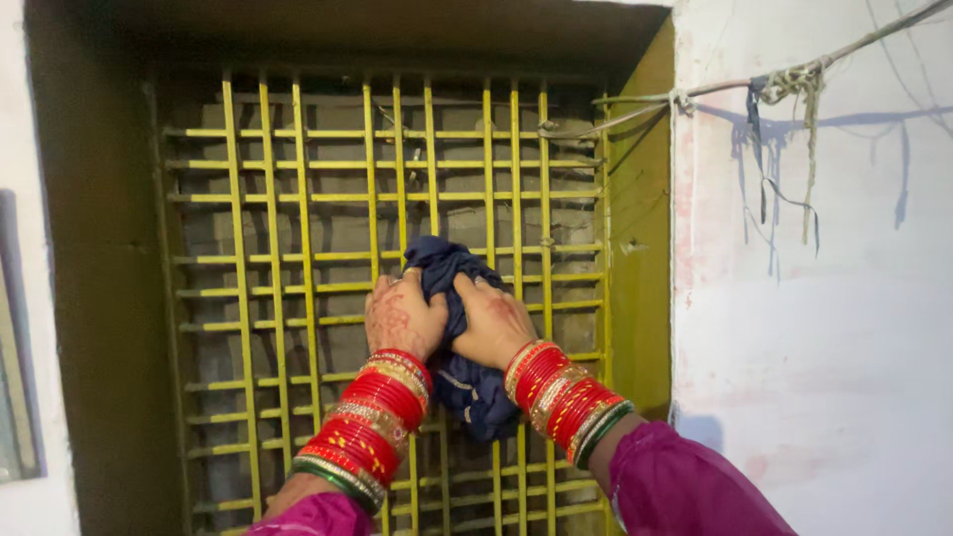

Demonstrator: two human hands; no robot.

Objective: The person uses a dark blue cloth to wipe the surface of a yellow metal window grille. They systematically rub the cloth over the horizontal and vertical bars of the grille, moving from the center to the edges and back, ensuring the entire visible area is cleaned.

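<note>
Two hands press one dark blue cloth against a yellow window grille.

The grille [328,258] fills the centre of the frame, with white wall [814,328] at right and one rope [794,79] tied across the upper right. The cloth [459,328] sits bunched mid-frame against the bars, its tail hanging down. The left hand [402,316] and right hand [493,320] each clench it. I'd guess the cloth could snag on a bar, or bangles could knock the metal.
</note>
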